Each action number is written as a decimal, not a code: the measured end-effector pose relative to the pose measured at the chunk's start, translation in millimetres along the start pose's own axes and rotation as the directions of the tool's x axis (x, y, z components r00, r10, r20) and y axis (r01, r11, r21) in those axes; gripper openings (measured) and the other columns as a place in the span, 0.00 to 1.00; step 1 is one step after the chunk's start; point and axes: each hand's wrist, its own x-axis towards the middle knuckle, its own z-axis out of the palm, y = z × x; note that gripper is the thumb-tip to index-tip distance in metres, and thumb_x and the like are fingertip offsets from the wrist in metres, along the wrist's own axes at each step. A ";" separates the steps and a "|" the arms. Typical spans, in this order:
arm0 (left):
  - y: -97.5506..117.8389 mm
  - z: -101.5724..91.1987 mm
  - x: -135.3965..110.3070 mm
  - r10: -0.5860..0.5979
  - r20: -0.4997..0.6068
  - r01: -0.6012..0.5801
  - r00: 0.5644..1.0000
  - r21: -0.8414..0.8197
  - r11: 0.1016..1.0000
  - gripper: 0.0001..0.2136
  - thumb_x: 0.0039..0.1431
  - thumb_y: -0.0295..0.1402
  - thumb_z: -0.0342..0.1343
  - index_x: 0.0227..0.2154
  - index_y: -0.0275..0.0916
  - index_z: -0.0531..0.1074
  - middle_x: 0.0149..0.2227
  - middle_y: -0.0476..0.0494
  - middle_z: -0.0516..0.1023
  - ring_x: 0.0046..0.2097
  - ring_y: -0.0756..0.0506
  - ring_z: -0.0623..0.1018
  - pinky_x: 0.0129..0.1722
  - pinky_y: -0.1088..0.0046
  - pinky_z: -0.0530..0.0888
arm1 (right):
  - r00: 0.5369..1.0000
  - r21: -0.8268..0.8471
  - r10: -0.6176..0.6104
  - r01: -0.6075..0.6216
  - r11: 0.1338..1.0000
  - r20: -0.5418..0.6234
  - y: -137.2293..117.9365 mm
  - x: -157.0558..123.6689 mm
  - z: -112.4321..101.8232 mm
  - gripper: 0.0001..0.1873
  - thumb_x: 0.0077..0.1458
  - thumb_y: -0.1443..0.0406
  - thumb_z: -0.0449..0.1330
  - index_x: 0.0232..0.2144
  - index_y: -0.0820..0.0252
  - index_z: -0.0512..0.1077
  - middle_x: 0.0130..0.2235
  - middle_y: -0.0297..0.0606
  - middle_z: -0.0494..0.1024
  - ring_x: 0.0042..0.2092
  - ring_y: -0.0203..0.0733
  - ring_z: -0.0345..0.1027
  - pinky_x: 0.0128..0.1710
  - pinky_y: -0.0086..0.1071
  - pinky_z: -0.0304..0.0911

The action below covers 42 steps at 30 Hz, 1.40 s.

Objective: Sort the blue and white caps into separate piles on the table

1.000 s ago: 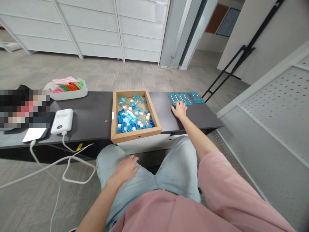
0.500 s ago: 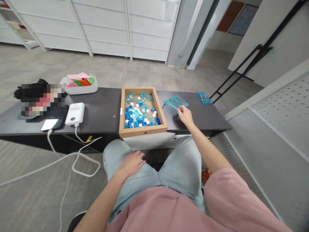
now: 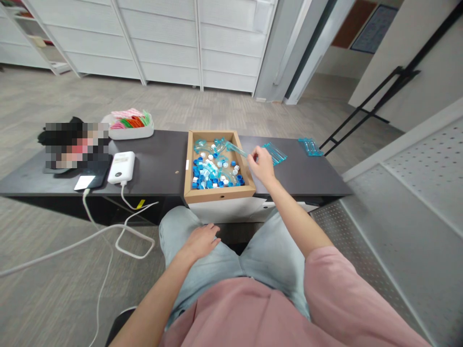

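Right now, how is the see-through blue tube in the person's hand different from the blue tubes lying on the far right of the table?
The held tube is pinched in the fingers of the right hand and lifted over the edge of the cardboard box; the far tubes lie flat on the dark table, untouched. The held tube is single; the far tubes sit together in a small bunch. Both are clear blue plastic tubes.

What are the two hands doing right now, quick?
Left hand: open, resting flat on the thigh, holding nothing.
Right hand: closed on a clear blue tube, held over the cardboard box.
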 end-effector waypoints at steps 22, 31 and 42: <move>-3.5 11.8 7.9 0.034 -0.079 -0.041 0.996 -0.092 0.995 0.23 0.77 0.46 0.59 0.67 0.49 0.85 0.66 0.24 0.85 0.66 0.26 0.88 0.68 0.47 0.83 | 0.910 -0.417 0.371 -0.270 0.868 0.183 106.3 -24.3 -12.9 0.35 0.77 0.56 0.60 0.79 0.61 0.74 0.77 0.62 0.77 0.75 0.72 0.69 0.75 0.64 0.68; -4.0 11.8 6.5 0.029 -0.068 -0.034 0.997 -0.063 0.997 0.24 0.78 0.45 0.56 0.68 0.44 0.84 0.66 0.26 0.86 0.65 0.28 0.88 0.68 0.50 0.83 | 0.919 -0.345 0.376 -0.317 0.884 0.119 117.7 -15.3 -8.3 0.30 0.83 0.55 0.49 0.68 0.57 0.86 0.64 0.58 0.90 0.65 0.68 0.82 0.69 0.56 0.74; 2.8 5.5 1.5 0.010 -0.070 -0.018 0.997 -0.105 0.994 0.25 0.81 0.49 0.53 0.69 0.50 0.84 0.68 0.30 0.86 0.66 0.28 0.86 0.70 0.50 0.80 | 0.892 0.303 0.447 -0.410 0.860 -0.062 117.5 11.3 -20.2 0.44 0.79 0.34 0.49 0.55 0.61 0.89 0.59 0.57 0.92 0.62 0.61 0.86 0.65 0.51 0.78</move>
